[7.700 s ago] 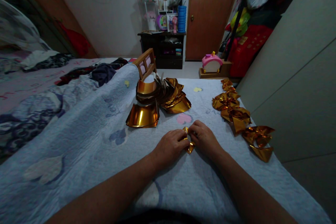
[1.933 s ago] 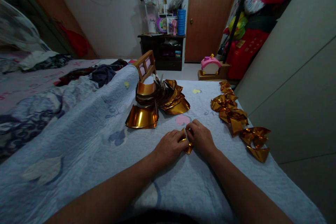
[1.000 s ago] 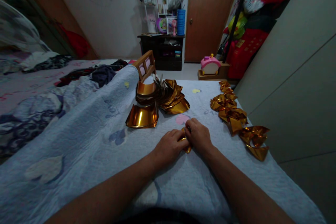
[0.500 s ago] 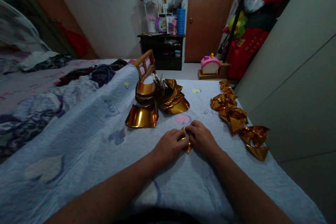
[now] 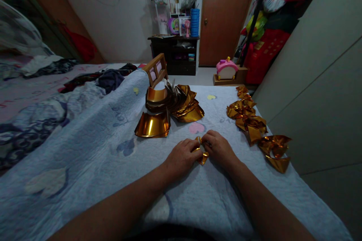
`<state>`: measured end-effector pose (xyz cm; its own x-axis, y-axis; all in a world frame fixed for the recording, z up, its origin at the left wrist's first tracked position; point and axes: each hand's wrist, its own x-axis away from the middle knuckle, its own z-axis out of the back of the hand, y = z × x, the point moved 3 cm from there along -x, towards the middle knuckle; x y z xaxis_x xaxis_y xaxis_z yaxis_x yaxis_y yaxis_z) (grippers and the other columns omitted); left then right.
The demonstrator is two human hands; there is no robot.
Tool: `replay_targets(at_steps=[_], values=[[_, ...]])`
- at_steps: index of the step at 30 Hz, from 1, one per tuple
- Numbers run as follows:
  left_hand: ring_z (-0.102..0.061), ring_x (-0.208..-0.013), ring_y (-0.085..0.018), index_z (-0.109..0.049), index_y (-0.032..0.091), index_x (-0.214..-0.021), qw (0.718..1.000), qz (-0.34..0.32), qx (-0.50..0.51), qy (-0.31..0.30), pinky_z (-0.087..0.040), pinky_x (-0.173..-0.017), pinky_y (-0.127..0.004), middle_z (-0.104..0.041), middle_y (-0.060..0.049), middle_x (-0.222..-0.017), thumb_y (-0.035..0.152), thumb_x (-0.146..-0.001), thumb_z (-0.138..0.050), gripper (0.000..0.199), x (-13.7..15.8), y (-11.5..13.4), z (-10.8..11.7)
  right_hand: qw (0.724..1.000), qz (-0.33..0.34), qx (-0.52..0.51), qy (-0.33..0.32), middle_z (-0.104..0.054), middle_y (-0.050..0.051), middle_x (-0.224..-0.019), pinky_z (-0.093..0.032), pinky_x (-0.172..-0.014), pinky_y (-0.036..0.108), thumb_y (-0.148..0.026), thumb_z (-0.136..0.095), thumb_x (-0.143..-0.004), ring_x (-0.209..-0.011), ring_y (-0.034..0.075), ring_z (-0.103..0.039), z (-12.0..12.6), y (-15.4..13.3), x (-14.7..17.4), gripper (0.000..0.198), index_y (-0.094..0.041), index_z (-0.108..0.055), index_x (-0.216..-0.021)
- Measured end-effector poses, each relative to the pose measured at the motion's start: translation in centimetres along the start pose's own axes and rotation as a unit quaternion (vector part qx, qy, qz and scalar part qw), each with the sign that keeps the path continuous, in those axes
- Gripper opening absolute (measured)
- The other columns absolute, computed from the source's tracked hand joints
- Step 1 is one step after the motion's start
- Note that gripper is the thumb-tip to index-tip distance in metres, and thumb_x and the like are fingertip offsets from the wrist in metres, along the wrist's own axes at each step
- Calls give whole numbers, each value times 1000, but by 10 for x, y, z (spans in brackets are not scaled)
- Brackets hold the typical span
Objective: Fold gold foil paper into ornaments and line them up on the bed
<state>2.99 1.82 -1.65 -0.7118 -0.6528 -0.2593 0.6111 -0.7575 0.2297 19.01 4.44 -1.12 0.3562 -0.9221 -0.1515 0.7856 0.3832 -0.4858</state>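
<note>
My left hand (image 5: 183,154) and my right hand (image 5: 217,147) meet over the blue bedcover, both closed on one small piece of gold foil paper (image 5: 203,158). The left thumb and fingers pinch its left side; the right fingers grip its right side. Much of the foil is covered by my fingers, with a folded lower corner and a bit of the top edge showing. Beyond the hands lies a fanned stack of gold foil sheets (image 5: 154,124). To the right, several folded gold foil pieces (image 5: 274,147) form a row along the bed's edge.
The blue bedcover (image 5: 113,180) spreads under everything. A small wooden frame (image 5: 155,69) stands behind the stack. Rumpled clothes (image 5: 110,81) lie on the left. A pale cabinet (image 5: 319,83) borders the right side. A pink-topped toy (image 5: 227,69) sits past the far edge.
My right fingers have shifted slightly, and a little more of the foil's top edge shows between the hands. The stack and the folded pieces stay in place.
</note>
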Motion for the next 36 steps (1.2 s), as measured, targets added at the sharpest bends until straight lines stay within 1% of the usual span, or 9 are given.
replay_targets(at_steps=[4, 7, 10, 17, 24, 29, 36], values=[[-60, -107, -23, -71, 24, -107, 1000, 12, 3, -15, -49, -91, -38, -67, -5, -118, 27, -97, -60, 15, 1, -1, -1, 1000, 1, 6, -4, -63, 6, -96, -43, -82, 26, -6, -56, -88, -94, 18, -58, 1, -1, 1, 19, -19, -70, -90], [-59, -108, -24, -72, 23, -107, 1000, 15, 8, -22, -48, -92, -38, -67, -5, -120, 27, -98, -58, 16, 1, 0, 0, 1000, 2, 12, -10, -63, 6, -96, -43, -81, 26, -7, -56, -89, -94, 18, -58, 0, -1, 1, 18, -18, -70, -90], [-59, -108, -24, -72, 23, -106, 1000, 13, 14, -17, -47, -92, -38, -66, -6, -123, 26, -98, -57, 17, 0, 0, 1, 1000, 5, 13, -12, -64, 6, -97, -43, -80, 25, -7, -57, -89, -94, 18, -58, 0, 0, 0, 18, -18, -71, -92], [-59, -105, -24, -73, 23, -107, 999, 21, 25, -21, -48, -89, -38, -67, -6, -119, 27, -99, -56, 19, -1, 0, 2, 999, 7, 30, -15, -64, 6, -95, -43, -76, 25, -10, -58, -90, -91, 17, -58, -2, 1, 0, 16, -18, -72, -89], [-59, -111, -25, -71, 24, -109, 1000, 11, 7, -7, -49, -93, -40, -63, -6, -133, 27, -98, -59, 16, 2, -1, 0, 999, 11, 29, -15, -64, 6, -95, -43, -78, 25, -11, -57, -92, -91, 17, -58, -1, 1, 0, 17, -18, -73, -90], [-60, -109, -25, -70, 24, -110, 1000, -6, -9, 18, -52, -90, -40, -65, -7, -131, 24, -97, -61, 16, 2, -2, -2, 1000, 18, 20, -8, -64, 6, -95, -44, -80, 26, -10, -56, -90, -92, 18, -58, 0, 1, 1, 19, -18, -73, -90], [-60, -108, -24, -68, 23, -110, 999, -18, -14, 28, -52, -89, -39, -65, -6, -131, 24, -96, -62, 14, 2, -3, -4, 1000, 18, -11, -6, -64, 6, -93, -44, -82, 26, -8, -54, -87, -89, 17, -59, 3, -2, 3, 22, -17, -74, -87]])
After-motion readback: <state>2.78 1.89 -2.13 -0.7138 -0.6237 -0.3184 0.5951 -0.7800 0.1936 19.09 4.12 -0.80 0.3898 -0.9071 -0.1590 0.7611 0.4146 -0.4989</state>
